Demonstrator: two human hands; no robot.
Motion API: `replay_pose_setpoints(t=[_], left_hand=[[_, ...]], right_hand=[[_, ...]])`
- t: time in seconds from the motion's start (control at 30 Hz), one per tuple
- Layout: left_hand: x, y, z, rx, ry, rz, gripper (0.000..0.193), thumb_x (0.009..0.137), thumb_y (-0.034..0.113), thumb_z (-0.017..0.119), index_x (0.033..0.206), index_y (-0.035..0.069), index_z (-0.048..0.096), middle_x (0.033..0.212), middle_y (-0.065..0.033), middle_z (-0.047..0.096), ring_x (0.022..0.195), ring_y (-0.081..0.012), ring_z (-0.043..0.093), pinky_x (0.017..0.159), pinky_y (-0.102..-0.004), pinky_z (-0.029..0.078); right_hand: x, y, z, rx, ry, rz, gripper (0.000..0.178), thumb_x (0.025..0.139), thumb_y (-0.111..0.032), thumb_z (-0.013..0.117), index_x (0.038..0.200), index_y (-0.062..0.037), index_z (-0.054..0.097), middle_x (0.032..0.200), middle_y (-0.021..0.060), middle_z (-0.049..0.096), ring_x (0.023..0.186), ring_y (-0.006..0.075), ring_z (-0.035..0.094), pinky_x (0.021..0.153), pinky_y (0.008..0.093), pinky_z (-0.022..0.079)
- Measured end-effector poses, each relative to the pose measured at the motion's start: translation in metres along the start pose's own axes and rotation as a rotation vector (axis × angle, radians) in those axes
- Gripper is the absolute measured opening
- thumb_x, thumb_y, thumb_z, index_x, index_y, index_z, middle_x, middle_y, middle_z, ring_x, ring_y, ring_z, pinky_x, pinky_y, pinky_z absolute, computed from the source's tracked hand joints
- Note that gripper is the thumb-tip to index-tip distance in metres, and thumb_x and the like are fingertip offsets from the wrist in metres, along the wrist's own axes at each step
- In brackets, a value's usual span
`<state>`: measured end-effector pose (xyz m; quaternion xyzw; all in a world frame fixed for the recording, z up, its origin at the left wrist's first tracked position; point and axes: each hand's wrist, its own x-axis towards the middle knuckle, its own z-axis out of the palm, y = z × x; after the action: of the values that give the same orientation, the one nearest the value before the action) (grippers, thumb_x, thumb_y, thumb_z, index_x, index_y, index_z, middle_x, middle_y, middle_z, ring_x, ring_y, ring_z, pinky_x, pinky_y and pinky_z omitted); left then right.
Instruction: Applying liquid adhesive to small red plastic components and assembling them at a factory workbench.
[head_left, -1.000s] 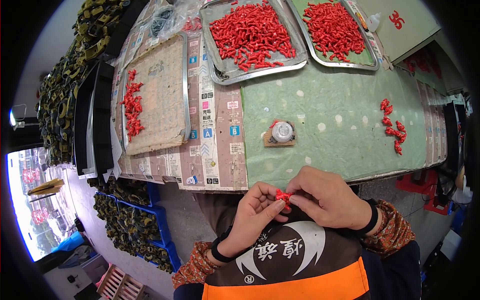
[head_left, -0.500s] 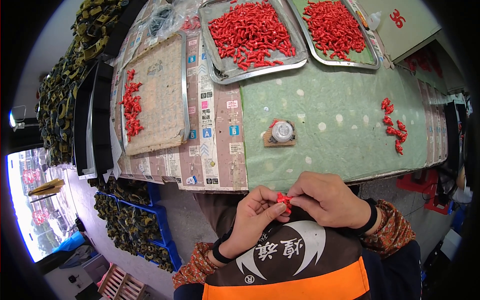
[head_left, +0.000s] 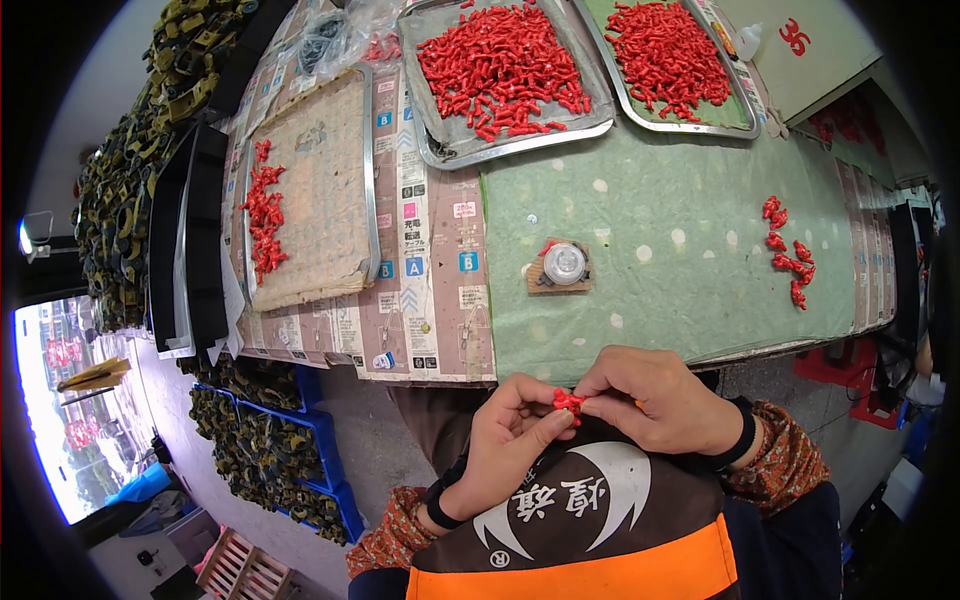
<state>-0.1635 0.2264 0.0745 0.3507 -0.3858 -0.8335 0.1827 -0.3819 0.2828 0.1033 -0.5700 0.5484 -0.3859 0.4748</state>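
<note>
A small red plastic figure (head_left: 567,400) is pinched between my two hands, just past the table's near edge and above my apron. My left hand (head_left: 515,425) grips it from the left with thumb and fingers closed. From the right, my right hand (head_left: 655,400) holds its other side between thumb and forefinger. The fingers hide part of the figure. Farther off on the green cloth (head_left: 690,200) sits a small round clear container (head_left: 566,264) on a square of brown board. Several red pieces (head_left: 790,255) lie loose at the cloth's right side.
Two metal trays heaped with red pieces, a middle one (head_left: 500,60) and a right one (head_left: 670,55), stand at the back. A third tray (head_left: 365,200) on the left has red pieces along its left side. Blue crates (head_left: 325,440) with olive and black parts stand below left.
The red figure has been tilted slightly between my fingers, and my hands have shifted only a little. Nothing on the table has moved.
</note>
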Motion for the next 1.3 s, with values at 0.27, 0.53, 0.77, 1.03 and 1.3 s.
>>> replay_pose_setpoints(t=[0.27,0.53,0.77,1.03,1.3], left_hand=[[0.005,0.006,-0.007,0.916,0.075,0.807,0.034,0.081,-0.001,0.08,0.112,0.003,0.066,0.104,-0.0154,0.07,0.091,-0.0261,0.07,0.079,-0.0312,0.059],[0.008,0.003,-0.014,1.209,0.06,1.138,0.03,0.076,-0.001,0.08,0.105,0.001,0.07,0.104,-0.0183,0.071,0.089,-0.0302,0.073,0.073,-0.0335,0.063],[0.008,0.004,-0.017,1.31,0.001,1.236,0.023,0.08,0.001,0.076,0.101,-0.002,0.07,0.107,-0.0199,0.072,0.092,-0.0316,0.074,0.074,-0.033,0.063],[0.004,0.006,-0.018,1.374,-0.05,1.256,0.023,0.08,0.001,0.077,0.101,-0.004,0.071,0.107,-0.0217,0.072,0.092,-0.0314,0.074,0.074,-0.0323,0.063],[0.004,0.005,-0.018,1.385,-0.056,1.26,0.019,0.081,0.002,0.076,0.099,-0.005,0.071,0.101,-0.0218,0.073,0.091,-0.0314,0.075,0.075,-0.0322,0.064]], right_hand=[[-0.005,-0.011,0.001,0.43,-0.043,0.367,0.015,0.093,-0.008,0.071,0.103,-0.0012,0.062,0.085,0.0024,0.063,0.076,0.0066,0.058,0.067,0.0235,0.049],[-0.006,-0.011,0.005,0.515,-0.05,0.419,0.01,0.095,-0.007,0.068,0.098,-0.0009,0.061,0.084,-0.0019,0.061,0.076,0.003,0.053,0.066,0.021,0.046],[-0.006,-0.008,0.01,0.536,-0.043,0.477,0.009,0.094,-0.006,0.069,0.095,-0.0008,0.061,0.08,-0.0017,0.061,0.073,0.0027,0.053,0.064,0.021,0.045],[-0.003,-0.009,0.006,0.641,-0.121,0.587,0.008,0.098,-0.005,0.065,0.095,-0.0006,0.059,0.073,0.0038,0.063,0.056,0.0055,0.057,0.048,0.0212,0.044],[-0.001,-0.011,0.007,0.66,-0.108,0.621,0.011,0.097,-0.007,0.066,0.091,-0.0005,0.059,0.07,0.0041,0.064,0.052,0.0061,0.057,0.044,0.0212,0.042]])
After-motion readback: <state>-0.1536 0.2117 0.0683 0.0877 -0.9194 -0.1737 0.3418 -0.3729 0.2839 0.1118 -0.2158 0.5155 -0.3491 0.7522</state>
